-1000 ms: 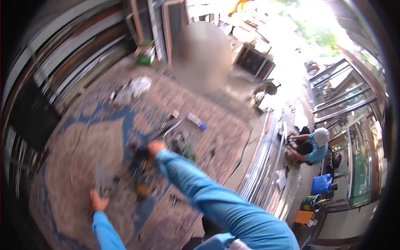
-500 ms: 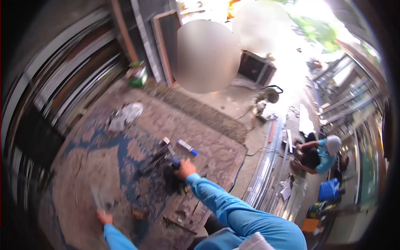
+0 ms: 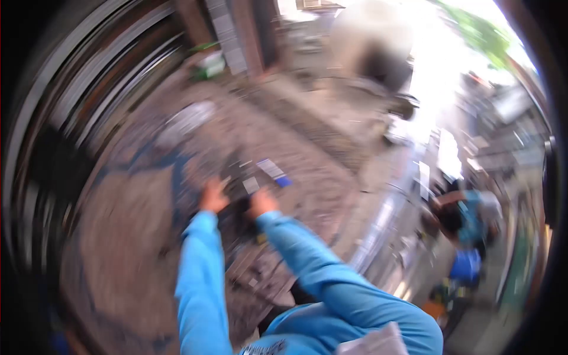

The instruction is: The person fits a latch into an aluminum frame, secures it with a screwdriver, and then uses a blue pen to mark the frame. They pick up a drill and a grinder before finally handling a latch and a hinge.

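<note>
My left hand (image 3: pixel 214 196) reaches over the tabletop, beside a cluster of dark tools (image 3: pixel 238 168). Motion blur smears its fingers, and a small pale streak shows at their tips. Close by on the right, my right hand (image 3: pixel 262 203) is over the same dark cluster, its fingers also blurred. Just beyond it is a small whitish block (image 3: pixel 251 185). A white tube with a blue end (image 3: pixel 274 171) lies a little farther off, apart from both hands. What either hand grips cannot be made out.
Crumpled clear plastic (image 3: pixel 186 123) lies on the worn wooden table (image 3: pixel 130 236). A green and white container (image 3: pixel 208 64) stands at its far corner. Long metal profiles (image 3: pixel 384 219) lie on the floor at right, near a crouching person (image 3: pixel 470 216) and a blue bag (image 3: pixel 465 264).
My left hand has moved from the near left of the table to beside my right hand. The clear strip near it is no longer visible. The whole view has shifted and blurred.
</note>
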Demonstrator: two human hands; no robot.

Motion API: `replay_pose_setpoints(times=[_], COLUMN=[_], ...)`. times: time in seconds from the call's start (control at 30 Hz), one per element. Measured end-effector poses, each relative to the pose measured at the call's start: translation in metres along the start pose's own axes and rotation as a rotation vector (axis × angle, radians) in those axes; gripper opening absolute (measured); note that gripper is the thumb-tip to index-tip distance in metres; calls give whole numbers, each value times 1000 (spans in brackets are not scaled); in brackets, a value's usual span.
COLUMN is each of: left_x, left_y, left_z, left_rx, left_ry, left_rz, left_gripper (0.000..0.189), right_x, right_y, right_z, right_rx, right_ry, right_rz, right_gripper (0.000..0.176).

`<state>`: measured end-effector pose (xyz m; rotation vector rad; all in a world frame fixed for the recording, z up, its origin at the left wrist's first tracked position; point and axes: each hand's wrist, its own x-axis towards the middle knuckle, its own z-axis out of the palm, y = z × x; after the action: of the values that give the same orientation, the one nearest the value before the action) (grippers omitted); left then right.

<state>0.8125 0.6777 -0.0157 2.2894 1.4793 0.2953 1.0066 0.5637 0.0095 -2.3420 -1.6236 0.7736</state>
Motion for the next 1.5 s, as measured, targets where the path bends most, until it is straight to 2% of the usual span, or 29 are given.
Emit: replay_pose_setpoints(times=[0.03, 0.07, 0.1, 0.13, 0.17, 0.2, 0.23, 0.27, 0.33, 0.4, 0.47, 0.5, 0.6, 0.67, 0.73, 0.8, 0.87, 0.9, 0.97, 1.0, 1.07, 1.1, 1.2, 1.27, 1.33, 1.4, 1.43, 1.47, 1.5], left_x=[4, 13, 19, 23, 24, 29, 29, 25, 17, 7, 0, 1, -22, -45, -76, -109, -150, -173, -219, -244, -295, -319, -375, -407, -441, -469, -485, -502, -513], left_y=[2, 28, 17, 13, -11, -13, -9, -8, -4, 9, 11, 22, 35, 30, 32, 3, 30, 42, 55, 50, 45, 43, 52, 58, 75, 84, 78, 83, 87], left_z=[1, -12, -8, -9, 16, 5, -6, -7, -1, 1, 3, -7, -24, -29, -47, -39, -70, -80, -98, -97, -97, -98, -103, -121, -133, -141, -138, -143, -142], left_rx=[74, 119, -178, -207, -46, 11, 20, 88, 132, 127, 154, 68, -24, -99, -190, -173, -371, -461, -639, -604, -644, -664, -765, -857, -901, -874, -845, -756, -774], left_ry=[33, -68, -44, -51, 154, -51, -154, -202, -138, -39, 43, -69, -43, 5, 9, 105, 145, 108, 73, 96, 109, 113, 14, -112, -116, -148, -198, -257, -404], left_rz=[222, 152, 56, 46, 107, -6, -62, -23, -7, -25, 83, -25, -92, -131, -184, -131, -160, -229, -386, -372, -301, -314, -289, -242, -189, -133, -90, -145, -222], left_gripper=[67, 52, 46, 44, 49, 51, 56, 64, 70, 69, 64, 55, 51, 49, 50, 48, 42, 40, 38, 36, 37, 38, 40, 42, 39, 36, 34, 34, 35], right_x=[-9, -14, -21, -8, 4, 3, 2, 0, 5, 11, 0, -3, -11, -17, -21, -17, -10, 5, 12, 4, -24, -38, -70, -103, -184, -234, -266, -309, -321], right_y=[-11, -14, -16, -15, -7, -8, -7, -4, -1, 8, 15, 19, 28, 27, 20, 11, -1, -2, 5, 8, 9, 11, 37, 54, 43, 55, 63, 57, 93], right_z=[-15, -21, -15, -3, 11, 8, 4, 0, -4, 2, -26, -36, -48, -55, -41, -25, 5, 24, 19, 13, -20, -31, -24, -4, -27, -13, -1, 0, 36], right_rx=[96, 110, 78, 74, 178, 186, 229, 241, 246, 240, 270, 273, 317, 314, 225, 155, 100, 92, 241, 284, 296, 326, 483, 670, 882, 1042, 1275, 1058, 1323], right_ry=[-60, 5, 92, 94, 108, 144, 162, 151, 115, 88, -19, -32, -63, -64, 6, 107, 212, 261, 163, 190, 46, 7, 24, 79, 143, 46, 27, 255, 10], right_rz=[104, 157, 112, 147, 152, 181, 210, 199, 162, 135, 88, 66, 56, 89, 38, 41, 103, 173, 227, 208, 197, 249, 224, 166, 82, 96, -7, 97, 97], right_gripper=[106, 77, 68, 60, 79, 69, 59, 59, 59, 66, 79, 84, 90, 90, 80, 71, 60, 51, 54, 63, 84, 89, 88, 78, 75, 72, 68, 59, 53])
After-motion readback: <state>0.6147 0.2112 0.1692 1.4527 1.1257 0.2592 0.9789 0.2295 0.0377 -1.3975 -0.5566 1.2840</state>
